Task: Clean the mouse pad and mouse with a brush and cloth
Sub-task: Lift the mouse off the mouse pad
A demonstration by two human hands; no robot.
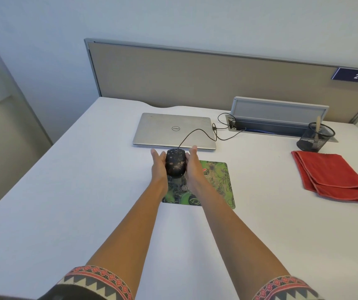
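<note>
Two patterned sleeves (100,282) framed the near edge, bare forearms reaching forward across the white bench (65,191). Beyond them lay the green mouse pad (217,185), flat on the bench, its far left corner under the hands. There the left hand (158,165) and right hand (192,165) cupped the black mouse (175,162) from either side, palms pressed to its flanks, probably to lift it clear so the pad could be brushed. Pale specks dotted the mouse's shell. Its cable (197,132) ran back over the closed laptop (173,131). Well to the right a folded red cloth (329,176) waited, untouched, and behind it a mesh pen cup (316,137) held what was likely the brush (318,124).
</note>
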